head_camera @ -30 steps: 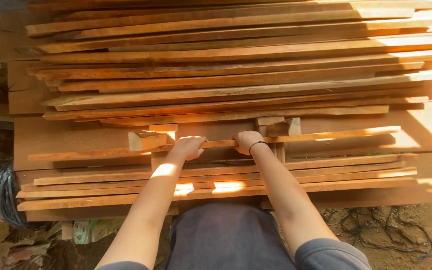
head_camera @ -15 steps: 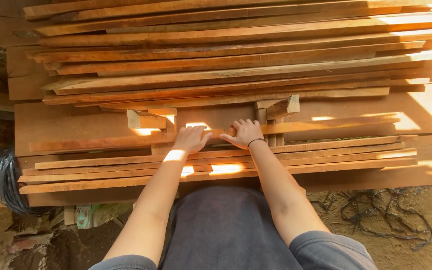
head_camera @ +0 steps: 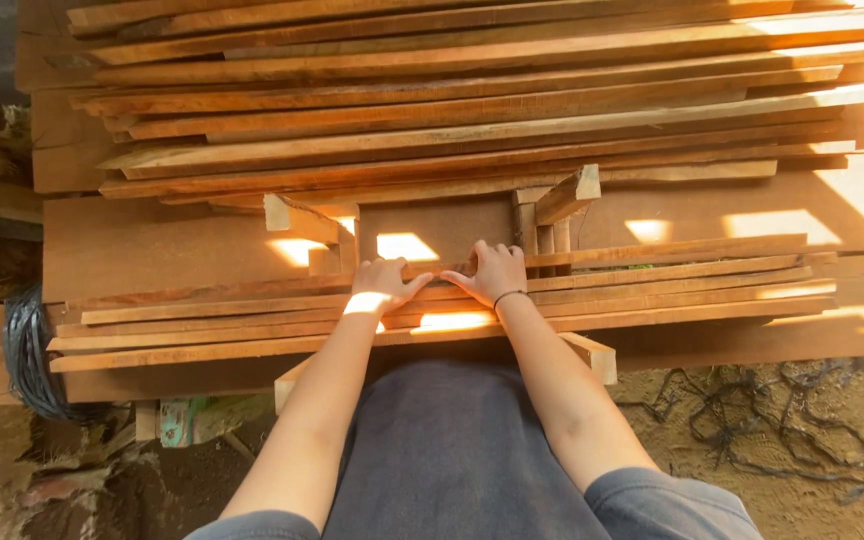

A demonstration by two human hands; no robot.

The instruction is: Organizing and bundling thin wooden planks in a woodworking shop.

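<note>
Long thin wooden strips lie in two stacks on a wide board (head_camera: 152,250). My left hand (head_camera: 384,283) and my right hand (head_camera: 493,272) rest flat, fingers spread, on the top strip (head_camera: 652,262) of the near stack (head_camera: 202,335). A dark band circles my right wrist. Just beyond my hands stand small wooden blocks: one on the left (head_camera: 297,220), one on the right (head_camera: 564,195). The far stack of strips (head_camera: 472,110) fills the upper part of the view.
A coil of dark cable (head_camera: 27,355) hangs at the left edge of the bench. Tangled black wire (head_camera: 752,410) lies on the dirt ground at the right. A short wooden stub (head_camera: 592,355) sticks out under the near stack. My grey clothing fills the bottom centre.
My hands let go of the strip they gripped and now lie flat on it. The strip has come down from the blocks onto the near stack.
</note>
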